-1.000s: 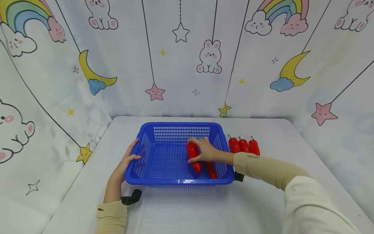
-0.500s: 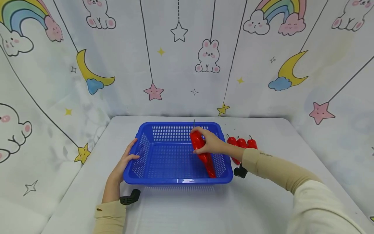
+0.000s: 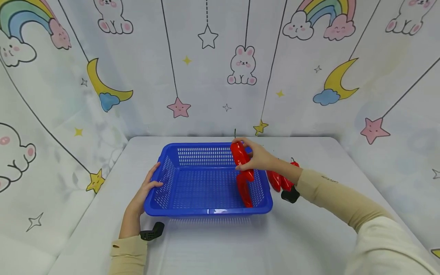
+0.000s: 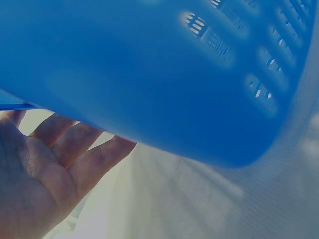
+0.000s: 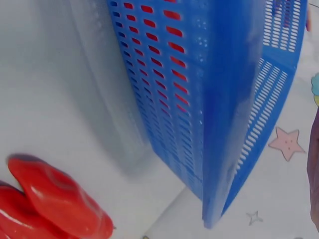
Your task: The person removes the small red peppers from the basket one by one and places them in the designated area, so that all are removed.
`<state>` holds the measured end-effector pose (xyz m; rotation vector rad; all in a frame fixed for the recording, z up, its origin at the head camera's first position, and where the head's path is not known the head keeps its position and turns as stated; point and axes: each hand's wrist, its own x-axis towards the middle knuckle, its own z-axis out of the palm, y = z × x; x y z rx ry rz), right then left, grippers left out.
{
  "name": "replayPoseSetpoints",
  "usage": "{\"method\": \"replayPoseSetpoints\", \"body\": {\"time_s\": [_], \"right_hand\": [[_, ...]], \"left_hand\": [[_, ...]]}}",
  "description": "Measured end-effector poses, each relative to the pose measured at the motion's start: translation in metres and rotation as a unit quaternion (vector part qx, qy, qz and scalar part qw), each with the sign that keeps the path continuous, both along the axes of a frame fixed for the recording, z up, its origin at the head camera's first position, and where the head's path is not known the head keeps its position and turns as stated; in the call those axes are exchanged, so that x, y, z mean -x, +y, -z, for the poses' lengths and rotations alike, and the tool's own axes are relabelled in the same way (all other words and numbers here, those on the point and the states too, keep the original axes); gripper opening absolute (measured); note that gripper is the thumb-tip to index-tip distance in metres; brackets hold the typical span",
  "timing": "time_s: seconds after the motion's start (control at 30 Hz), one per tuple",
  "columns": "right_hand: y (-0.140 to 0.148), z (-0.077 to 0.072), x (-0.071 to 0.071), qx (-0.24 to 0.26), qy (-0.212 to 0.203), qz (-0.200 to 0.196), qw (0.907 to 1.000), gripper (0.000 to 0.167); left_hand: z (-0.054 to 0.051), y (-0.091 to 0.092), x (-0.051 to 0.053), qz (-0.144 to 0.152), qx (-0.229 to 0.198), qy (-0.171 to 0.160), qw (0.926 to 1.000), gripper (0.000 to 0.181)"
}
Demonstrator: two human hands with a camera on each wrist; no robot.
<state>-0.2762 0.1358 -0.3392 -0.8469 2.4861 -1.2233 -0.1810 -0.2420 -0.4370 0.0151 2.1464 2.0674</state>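
A blue plastic basket (image 3: 206, 212) with slotted walls stands on the table. My left hand (image 3: 141, 196) grips its left rim, thumb and index finger over the edge; in the left wrist view several fingertips disappear behind the blue rim. My right hand (image 3: 260, 156) holds a glossy red chili pepper (image 3: 239, 152) between thumb and fingers, stem up, above the basket's right side. Below it another red chili pepper (image 3: 244, 193) leans inside near the right wall. The held pepper's lower end overlaps that one, and whether they touch I cannot tell.
Beside the basket's right wall lie more red chili peppers (image 3: 274, 181) on the white table (image 3: 213, 248), partly covered by my right forearm. The right wrist view shows two of these peppers (image 5: 60, 199) close together. A patterned cloth (image 3: 213, 88) hangs behind.
My right hand has raised the chili pepper from the basket's floor and carried it to the right and up, toward the right rim. My left hand has stayed at the rim.
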Motion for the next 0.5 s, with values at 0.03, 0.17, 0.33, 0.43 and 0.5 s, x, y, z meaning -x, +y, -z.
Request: {"method": "replayPoseSetpoints", "body": {"time_s": [0.03, 0.17, 0.33, 0.43, 0.5], "right_hand": [[0.002, -0.002, 0.000, 0.000, 0.001, 0.003, 1.0000, 0.078], [0.011, -0.011, -0.001, 0.002, 0.001, 0.014, 0.9999, 0.080], [0.023, -0.019, -0.003, 0.005, -0.003, 0.040, 0.9992, 0.081], [0.031, -0.021, -0.002, 0.006, -0.001, 0.054, 0.9985, 0.082], [0.036, -0.022, -0.001, 0.004, 0.002, 0.059, 0.9982, 0.082]], "left_hand": [[0.000, 0.000, 0.000, 0.000, 0.000, 0.000, 1.0000, 0.069], [0.000, -0.001, 0.000, 0.000, 0.000, 0.000, 1.0000, 0.069], [0.000, -0.002, -0.001, 0.001, -0.001, -0.002, 1.0000, 0.069], [-0.001, -0.002, 0.000, 0.001, 0.000, -0.003, 1.0000, 0.069], [-0.001, -0.001, 0.000, 0.001, 0.002, -0.003, 1.0000, 0.069]]}}
